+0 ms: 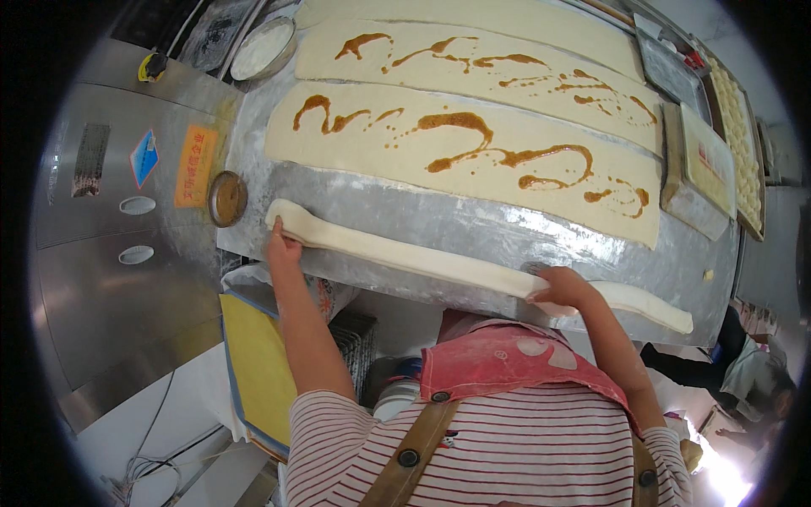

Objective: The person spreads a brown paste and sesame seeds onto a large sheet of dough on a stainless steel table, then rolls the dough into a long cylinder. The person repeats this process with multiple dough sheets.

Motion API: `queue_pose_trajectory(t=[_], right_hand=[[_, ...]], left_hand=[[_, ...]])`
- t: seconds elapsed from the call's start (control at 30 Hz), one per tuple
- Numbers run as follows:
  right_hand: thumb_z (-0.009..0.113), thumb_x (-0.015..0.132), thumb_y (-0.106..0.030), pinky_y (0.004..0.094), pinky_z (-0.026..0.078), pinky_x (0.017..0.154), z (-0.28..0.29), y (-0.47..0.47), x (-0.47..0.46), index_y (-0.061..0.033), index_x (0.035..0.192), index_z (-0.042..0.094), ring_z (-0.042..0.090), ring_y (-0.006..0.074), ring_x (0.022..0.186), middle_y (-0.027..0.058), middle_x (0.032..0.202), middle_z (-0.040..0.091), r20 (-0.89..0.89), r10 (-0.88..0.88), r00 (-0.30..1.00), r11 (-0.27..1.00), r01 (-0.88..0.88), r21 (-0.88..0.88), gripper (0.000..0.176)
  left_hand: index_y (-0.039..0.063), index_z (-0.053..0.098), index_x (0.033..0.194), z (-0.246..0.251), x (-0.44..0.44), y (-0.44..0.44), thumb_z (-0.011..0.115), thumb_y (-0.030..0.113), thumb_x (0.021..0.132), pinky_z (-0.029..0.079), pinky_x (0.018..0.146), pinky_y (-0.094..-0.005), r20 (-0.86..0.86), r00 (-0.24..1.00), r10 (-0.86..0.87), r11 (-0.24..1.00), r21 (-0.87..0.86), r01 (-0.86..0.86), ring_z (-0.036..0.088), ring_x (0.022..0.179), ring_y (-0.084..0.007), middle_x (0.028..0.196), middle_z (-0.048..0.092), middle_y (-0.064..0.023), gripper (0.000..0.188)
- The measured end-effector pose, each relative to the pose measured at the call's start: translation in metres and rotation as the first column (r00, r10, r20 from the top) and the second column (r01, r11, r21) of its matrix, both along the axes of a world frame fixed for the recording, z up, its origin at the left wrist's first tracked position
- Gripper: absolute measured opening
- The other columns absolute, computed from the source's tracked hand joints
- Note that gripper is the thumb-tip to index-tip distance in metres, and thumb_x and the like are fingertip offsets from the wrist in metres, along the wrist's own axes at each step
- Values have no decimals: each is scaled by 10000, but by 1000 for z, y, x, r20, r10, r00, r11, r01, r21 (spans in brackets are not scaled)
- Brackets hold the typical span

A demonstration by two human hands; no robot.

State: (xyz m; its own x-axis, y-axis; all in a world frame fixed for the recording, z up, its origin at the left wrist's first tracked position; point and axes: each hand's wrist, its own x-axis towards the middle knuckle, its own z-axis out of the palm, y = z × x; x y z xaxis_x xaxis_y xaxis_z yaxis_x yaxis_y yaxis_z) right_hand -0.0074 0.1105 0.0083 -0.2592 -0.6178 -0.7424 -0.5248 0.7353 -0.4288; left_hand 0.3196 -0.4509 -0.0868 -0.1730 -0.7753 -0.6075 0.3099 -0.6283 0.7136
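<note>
A long pale dough roll (405, 256) lies along the near edge of the metal worktable (443, 196). At its thicker left end, my left hand (286, 244) grips the dough with the thumb on top. My right hand (564, 288) is around the roll right of its middle, and its fingertips are partly hidden. Beyond the right hand, the roll's end rests on the table. Farther back lie flat dough sheets; the nearest sheet (380, 152) and the middle sheet (431, 82) bear streaks of orange-brown sauce, while the farthest sheet (507, 19) shows none.
At the table's left are a small bowl of brown sauce (228, 198) and a bowl of white powder (263, 54). A lidded box (706, 158), a metal tray (675, 70) and a tray of small dough pieces (735, 136) line the right. Another person (754, 374) is at lower right.
</note>
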Motion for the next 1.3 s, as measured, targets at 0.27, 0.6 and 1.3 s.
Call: queue_pose_trajectory(t=[0.27,0.6,1.3], right_hand=[[862,642,-512,429,525,788,40,129,-54,-3,944,732,701,344,883,206,920,723,-146,-151,978,967,177,186,605],[818,672,-602,407,521,920,41,148,-49,60,1127,710,673,384,1042,249,1109,705,-195,-307,931,916,345,206,811],[749,730,-610,468,518,842,46,136,-56,-4,965,752,673,407,941,236,989,710,-149,-156,977,979,172,106,650]], left_hand=[[-4,293,1489,29,-78,178,650,128,977,503,1017,-431,39,960,-276,961,-11,277,583,1198,-281,1346,571,-177,639],[122,192,1572,59,-92,166,704,177,945,559,881,-425,368,901,-230,944,-143,299,612,1111,-279,1299,566,-182,812],[40,389,1508,25,-87,170,559,371,1005,305,1100,-608,960,-128,250,71,114,991,308,1451,-400,1572,333,-227,626]])
